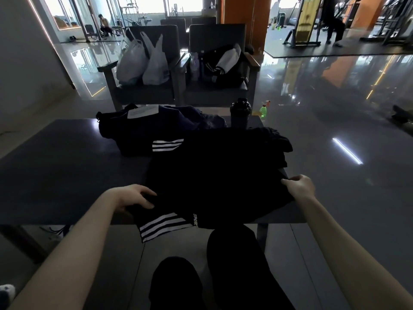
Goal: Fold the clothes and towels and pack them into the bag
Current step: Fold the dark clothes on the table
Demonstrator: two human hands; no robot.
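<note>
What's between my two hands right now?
A black striped garment, spread on the table; left hand and right hand hold its edges. Head view.

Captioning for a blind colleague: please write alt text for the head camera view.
Both hands hold the near edge of a black garment with white stripes, spread on a dark table: left hand at its left side, right hand at its right. A dark bag and a black bottle stand behind it.

The black garment (219,175) is too dark to show folds; its white lettering (194,219) is partly hidden at an edge.
</note>
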